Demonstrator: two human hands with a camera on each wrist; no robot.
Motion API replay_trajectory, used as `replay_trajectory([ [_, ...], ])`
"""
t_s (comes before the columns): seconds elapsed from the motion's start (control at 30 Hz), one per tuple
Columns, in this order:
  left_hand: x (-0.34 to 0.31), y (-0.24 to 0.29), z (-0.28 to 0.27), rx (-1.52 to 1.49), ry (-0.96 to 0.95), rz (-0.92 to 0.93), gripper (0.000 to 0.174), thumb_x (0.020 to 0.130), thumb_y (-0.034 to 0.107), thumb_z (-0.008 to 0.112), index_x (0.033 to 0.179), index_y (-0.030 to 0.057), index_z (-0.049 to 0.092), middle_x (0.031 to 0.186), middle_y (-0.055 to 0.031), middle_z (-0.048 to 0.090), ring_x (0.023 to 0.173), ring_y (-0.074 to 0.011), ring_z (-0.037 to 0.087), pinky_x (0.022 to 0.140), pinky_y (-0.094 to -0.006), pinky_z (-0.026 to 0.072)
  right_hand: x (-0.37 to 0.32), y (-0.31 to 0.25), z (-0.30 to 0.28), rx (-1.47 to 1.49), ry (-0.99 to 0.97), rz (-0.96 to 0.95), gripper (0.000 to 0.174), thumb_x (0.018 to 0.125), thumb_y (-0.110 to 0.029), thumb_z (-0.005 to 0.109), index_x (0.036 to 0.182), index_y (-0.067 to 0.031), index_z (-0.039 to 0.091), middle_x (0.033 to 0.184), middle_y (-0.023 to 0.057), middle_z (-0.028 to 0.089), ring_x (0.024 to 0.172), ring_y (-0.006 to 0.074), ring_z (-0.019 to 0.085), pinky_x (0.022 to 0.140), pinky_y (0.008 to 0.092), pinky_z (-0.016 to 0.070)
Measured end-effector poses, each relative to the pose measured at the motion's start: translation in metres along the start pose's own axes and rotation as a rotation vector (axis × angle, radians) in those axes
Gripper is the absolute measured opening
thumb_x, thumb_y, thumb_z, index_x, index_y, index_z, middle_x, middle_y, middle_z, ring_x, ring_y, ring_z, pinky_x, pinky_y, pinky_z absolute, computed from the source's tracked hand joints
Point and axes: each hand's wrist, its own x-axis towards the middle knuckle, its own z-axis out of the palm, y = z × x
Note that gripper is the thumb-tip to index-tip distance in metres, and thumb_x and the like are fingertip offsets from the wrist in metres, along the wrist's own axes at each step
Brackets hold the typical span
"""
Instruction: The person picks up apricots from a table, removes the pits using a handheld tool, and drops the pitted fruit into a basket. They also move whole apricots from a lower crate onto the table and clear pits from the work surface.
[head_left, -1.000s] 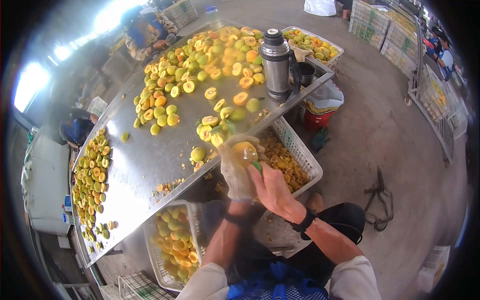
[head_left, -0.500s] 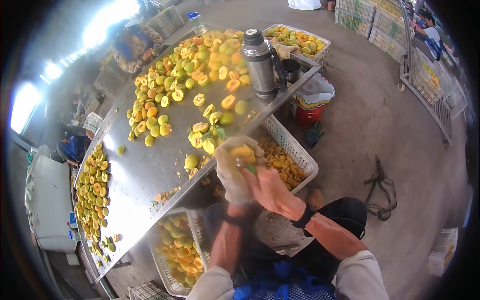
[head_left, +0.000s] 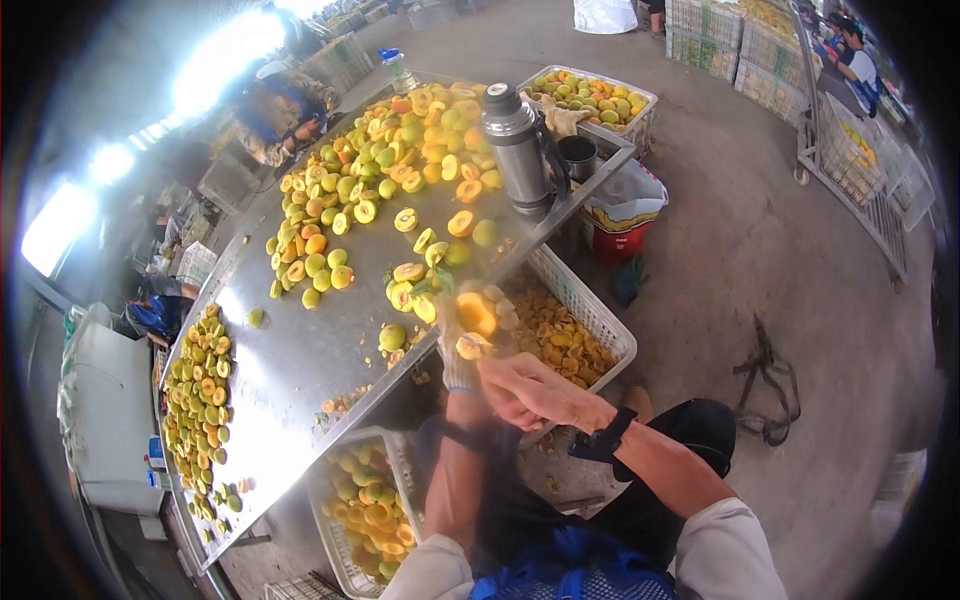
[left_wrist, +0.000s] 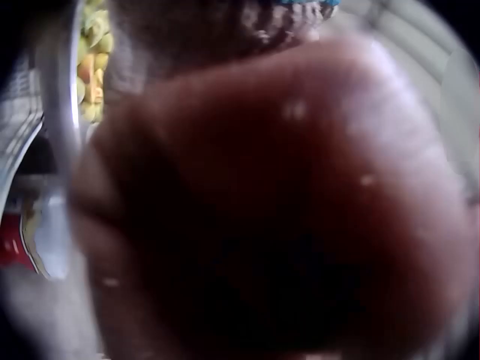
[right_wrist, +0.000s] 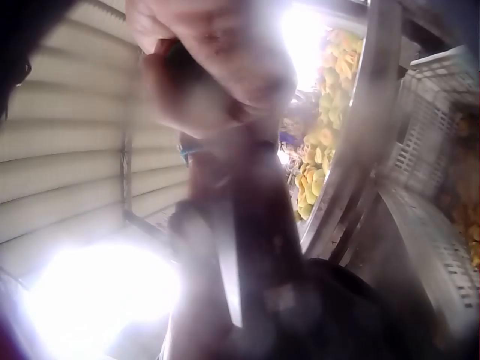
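In a pale glove, the left hand [head_left: 458, 362] holds a cut orange-yellow fruit [head_left: 475, 313] just off the table's near edge. A smaller cut piece [head_left: 473, 346] shows below it, by the right fingertips. The bare right hand [head_left: 545, 392] lies close to the glove, its fingers curled. In the right wrist view this hand [right_wrist: 217, 67] curls round a dark, greenish handle, largely hidden; its tip cannot be made out. The left wrist view is mostly filled by a blurred, close bare hand [left_wrist: 277, 195].
Fruit halves [head_left: 350, 187] spread over the metal table [head_left: 290, 350], with a steel thermos [head_left: 518, 150] near its edge. A crate of small pieces [head_left: 622, 345] stands below the hands; another crate [head_left: 335, 545] holds fruit at lower left. A red bucket [head_left: 617, 240] stands beyond.
The right hand has turned and drawn slightly down from the fruit, its green tool no longer visible in the head view. The fruit's orange hollow now shows. The head view has shifted a little.
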Motion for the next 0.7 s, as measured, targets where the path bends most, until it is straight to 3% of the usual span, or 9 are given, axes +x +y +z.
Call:
replay_trajectory([
  [0.03,-0.003,0.004,0.001,0.106,0.045,0.131,0.049,0.113,0.054,0.044,0.116,0.0099,0.063,0.098,-0.0119,0.068,0.081,-0.0251,0.067,0.068,-0.0369,0.0578,-0.003,0.003,0.004,-0.01,-0.001,-0.033,0.058,0.113,-0.054,0.048,0.073,-0.013,0.045,0.061,-0.007,0.038,0.045,0.0026,0.032,0.039,0.0221,0.0253],
  [0.1,-0.007,0.019,0.011,0.333,0.127,0.383,0.049,0.114,0.054,0.044,0.118,0.0099,0.063,0.102,-0.0116,0.07,0.085,-0.0246,0.069,0.072,-0.0379,0.06,-0.006,-0.001,0.001,-0.207,0.117,-0.082,0.056,0.113,-0.05,0.052,0.075,-0.0079,0.052,0.062,-0.0033,0.045,0.051,0.0081,0.043,0.047,0.0283,0.037],
  [0.17,-0.024,0.043,0.013,0.503,0.179,0.481,0.053,0.114,0.056,0.04,0.126,0.0091,0.062,0.107,-0.0107,0.07,0.092,-0.0219,0.068,0.078,-0.0358,0.0574,-0.007,0.005,0.0,-0.5,0.273,-0.221,0.055,0.112,-0.047,0.056,0.078,-0.0034,0.056,0.063,0.0017,0.049,0.056,0.0123,0.05,0.053,0.0332,0.044],
  [0.2,-0.035,0.057,0.017,0.574,0.206,0.527,0.053,0.114,0.055,0.04,0.126,0.0086,0.062,0.108,-0.0109,0.071,0.092,-0.0218,0.068,0.078,-0.036,0.0574,-0.007,0.011,-0.008,-0.755,0.351,-0.325,0.051,0.109,-0.043,0.059,0.087,0.0029,0.064,0.068,0.0155,0.061,0.066,0.0275,0.066,0.067,0.0449,0.0514],
  [0.33,-0.099,0.126,-0.005,0.934,0.239,0.613,0.053,0.114,0.052,0.043,0.125,0.0047,0.063,0.105,-0.0119,0.072,0.087,-0.0205,0.069,0.074,-0.034,0.0584,-0.01,0.024,-0.018,-1.12,0.476,-0.38,0.042,0.106,-0.032,0.066,0.084,0.0032,0.062,0.07,0.027,0.062,0.068,0.0474,0.062,0.062,0.0526,0.0474],
  [0.43,-0.158,0.175,-0.05,1.282,0.507,0.61,0.05,0.113,0.05,0.046,0.118,0.0046,0.068,0.101,-0.0101,0.072,0.08,-0.0191,0.068,0.067,-0.0306,0.0566,-0.009,0.02,-0.015,-1.206,0.475,-0.341,0.044,0.107,-0.033,0.066,0.081,0.0015,0.059,0.065,0.024,0.061,0.063,0.0462,0.062,0.061,0.0531,0.0471],
  [0.5,-0.194,0.214,-0.107,1.597,0.673,0.462,0.042,0.112,0.04,0.051,0.113,0.0031,0.071,0.1,-0.01,0.073,0.087,-0.0189,0.07,0.072,-0.0347,0.0574,-0.005,0.021,-0.017,-1.246,0.448,-0.308,0.044,0.107,-0.037,0.065,0.083,0.0003,0.059,0.065,0.0236,0.063,0.065,0.0471,0.064,0.063,0.055,0.0485],
  [0.6,-0.228,0.252,-0.179,2.688,0.631,0.226,0.036,0.107,0.032,0.056,0.106,0.0019,0.077,0.106,-0.013,0.075,0.097,-0.0246,0.071,0.087,-0.0357,0.0548,0.0,0.019,-0.013,-1.269,0.423,-0.272,0.045,0.107,-0.039,0.063,0.084,0.0004,0.06,0.068,0.0245,0.064,0.07,0.0479,0.065,0.066,0.056,0.05],
  [0.7,-0.212,0.242,-0.182,2.31,0.68,0.521,0.03,0.104,0.027,0.062,0.11,0.0034,0.078,0.11,-0.0169,0.074,0.104,-0.0296,0.07,0.094,-0.0388,0.0534,0.007,0.028,-0.013,-1.281,0.427,-0.373,0.045,0.106,-0.038,0.065,0.084,0.0,0.058,0.062,0.0223,0.061,0.062,0.0462,0.063,0.06,0.0537,0.049],
])
